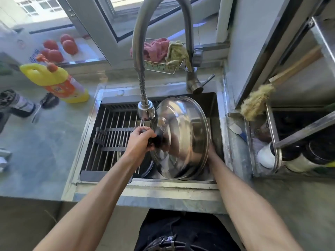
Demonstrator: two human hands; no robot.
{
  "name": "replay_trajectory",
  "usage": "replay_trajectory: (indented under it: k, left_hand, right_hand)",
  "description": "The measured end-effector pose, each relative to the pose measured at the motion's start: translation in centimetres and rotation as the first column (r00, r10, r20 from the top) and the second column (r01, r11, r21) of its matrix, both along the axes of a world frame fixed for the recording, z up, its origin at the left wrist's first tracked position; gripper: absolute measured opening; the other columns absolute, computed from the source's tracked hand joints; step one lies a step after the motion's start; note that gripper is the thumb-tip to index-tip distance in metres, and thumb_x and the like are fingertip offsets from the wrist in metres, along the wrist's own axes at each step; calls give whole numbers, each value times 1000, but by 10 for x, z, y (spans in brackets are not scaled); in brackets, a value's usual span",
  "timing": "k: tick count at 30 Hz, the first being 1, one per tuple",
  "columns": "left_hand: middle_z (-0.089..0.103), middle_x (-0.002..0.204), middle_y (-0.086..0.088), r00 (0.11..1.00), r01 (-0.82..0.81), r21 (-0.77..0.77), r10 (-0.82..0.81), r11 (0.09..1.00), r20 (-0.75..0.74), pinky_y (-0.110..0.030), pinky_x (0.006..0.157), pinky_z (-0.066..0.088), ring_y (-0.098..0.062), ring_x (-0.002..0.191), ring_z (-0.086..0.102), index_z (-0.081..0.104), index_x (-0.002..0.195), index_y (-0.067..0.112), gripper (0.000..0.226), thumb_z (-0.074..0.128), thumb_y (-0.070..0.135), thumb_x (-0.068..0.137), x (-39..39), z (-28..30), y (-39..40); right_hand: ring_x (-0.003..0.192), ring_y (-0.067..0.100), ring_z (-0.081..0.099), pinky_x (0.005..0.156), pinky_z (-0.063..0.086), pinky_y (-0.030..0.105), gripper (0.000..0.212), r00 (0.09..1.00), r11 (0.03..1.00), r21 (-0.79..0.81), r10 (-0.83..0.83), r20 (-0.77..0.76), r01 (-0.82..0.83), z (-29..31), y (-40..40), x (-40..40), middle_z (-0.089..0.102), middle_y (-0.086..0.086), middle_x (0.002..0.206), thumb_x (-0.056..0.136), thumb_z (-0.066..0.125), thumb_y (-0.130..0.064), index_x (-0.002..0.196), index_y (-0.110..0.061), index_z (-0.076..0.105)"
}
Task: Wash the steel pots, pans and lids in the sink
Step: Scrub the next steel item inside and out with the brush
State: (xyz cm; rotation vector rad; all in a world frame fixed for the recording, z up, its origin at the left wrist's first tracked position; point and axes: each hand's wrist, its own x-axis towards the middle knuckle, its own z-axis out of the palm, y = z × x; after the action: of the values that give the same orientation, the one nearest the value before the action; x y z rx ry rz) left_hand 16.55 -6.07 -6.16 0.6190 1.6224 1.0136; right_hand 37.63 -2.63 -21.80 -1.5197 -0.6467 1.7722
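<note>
My left hand point(140, 140) grips the black knob of the large domed steel lid point(181, 138), held on edge over the dark sink point(213, 105). My right hand point(213, 151) sits behind the lid's rim; I cannot tell its grip. The curved steel faucet's spray head point(146, 110) hangs just beside the lid's top. A slatted rack point(112, 140) fills the sink's left half. The yellow detergent bottle point(56, 82) lies on the table, label unreadable.

A silvery steel lid point(183, 138) with a black knob point(157, 139) sits at centre. At ten o'clock stands a yellow bottle point(56, 82) with an orange label; red tomatoes point(69, 46) lie beyond. At twelve o'clock, pink point(155, 48) and pale green cloths point(176, 52).
</note>
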Motion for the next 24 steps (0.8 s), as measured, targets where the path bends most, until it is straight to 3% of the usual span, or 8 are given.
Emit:
replay_trajectory:
  k: [2, 4, 7, 10, 14, 17, 20, 24]
  left_hand:
    - [57, 94, -7, 999, -13, 11, 13, 1000, -33, -28, 58, 53, -18, 83, 60, 56, 101, 9, 17, 64, -1, 90, 7, 1, 0]
    - [58, 98, -8, 997, -26, 35, 29, 999, -77, -29, 60, 56, -18, 83, 62, 58, 101, 10, 18, 69, 1, 89, 13, 1, -1]
    - [62, 100, -8, 986, -6, 83, 20, 997, -168, -28, 61, 59, -18, 85, 65, 60, 102, 11, 21, 75, 5, 87, 20, 3, -3]
    - [63, 102, -6, 980, 45, 134, -18, 990, -199, -23, 57, 57, -16, 89, 66, 61, 114, 9, 31, 77, 9, 87, 22, 5, -4]
    - [61, 110, -5, 973, 69, 165, -29, 984, -231, -15, 57, 54, -14, 97, 64, 59, 122, 13, 42, 80, 16, 86, 22, 2, -1]
    - [63, 111, -2, 989, 33, 162, -9, 986, -148, -17, 59, 55, -12, 96, 65, 58, 123, 15, 39, 78, 17, 89, 22, -2, 6]
    - [66, 98, -3, 999, -22, 151, 17, 988, 33, -24, 65, 53, -10, 80, 65, 61, 122, 10, 27, 67, 20, 98, 10, -4, 12]
    - [65, 98, -1, 995, -42, -64, 36, 997, -90, -30, 75, 47, -13, 85, 58, 62, 115, 11, 19, 55, 25, 103, -21, -19, 4]
  right_hand:
    - [63, 22, 58, 60, 47, 30, 25, 998, 997, 34, -65, 25, 64, 61, -12, 10, 66, -3, 62, 97, 54, -15, 76, -17, 68]
    - [51, 20, 51, 44, 40, 24, 28, 990, 989, 44, -137, -28, 138, 76, -18, 19, 61, 2, 54, 98, 53, -14, 74, -15, 66]
    - [49, 16, 39, 40, 33, 23, 36, 967, 983, 0, -182, -178, 185, 93, -32, 37, 51, 1, 55, 100, 55, -34, 72, -14, 63]
    - [43, 13, 34, 40, 25, 25, 44, 985, 994, 29, -96, -143, 101, 105, -36, 51, 45, 0, 55, 91, 60, -58, 72, -18, 63]
    - [48, 9, 51, 39, 30, 23, 54, 990, 986, 112, -115, -78, 123, 112, -36, 52, 61, 0, 74, 82, 72, -59, 111, -14, 66]
    - [41, 7, 40, 35, 25, 21, 24, 984, 970, 172, -164, -72, 174, 121, -40, 41, 55, -1, 65, 97, 63, -35, 104, -12, 63]
    - [35, 7, 35, 33, 23, 19, 11, 957, 943, 177, -259, -132, 280, 121, -42, 33, 51, -2, 56, 101, 57, -22, 96, -14, 63]
    - [32, 8, 33, 30, 26, 17, 13, 902, 918, 72, -364, -230, 389, 107, -40, 35, 48, 0, 53, 101, 55, -23, 93, -15, 62]
